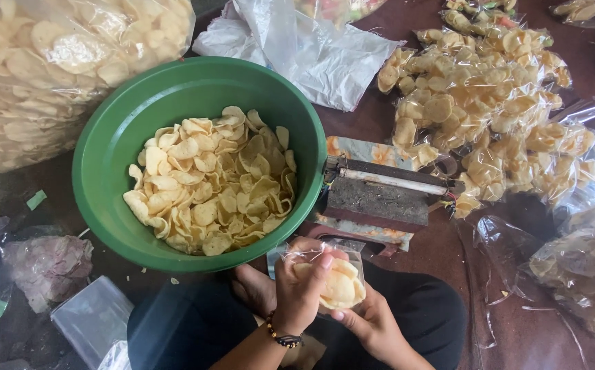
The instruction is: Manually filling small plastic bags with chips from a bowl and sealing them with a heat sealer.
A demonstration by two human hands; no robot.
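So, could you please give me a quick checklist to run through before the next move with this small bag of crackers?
1. Small clear bag held by both hands: left hand on top, right hand beneath. Ok.
2. Crackers inside the bag: ok.
3. Bag mouth closed: cannot tell, the left hand covers it.
4. Sealer in front of the hands, its bar bare: ok.
5. Green bowl holds loose crackers: ok.
6. Sealer switched on: cannot tell.

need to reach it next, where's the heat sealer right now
In the head view the heat sealer sits right of centre on the floor, against the green bowl's right rim, just beyond both hands.
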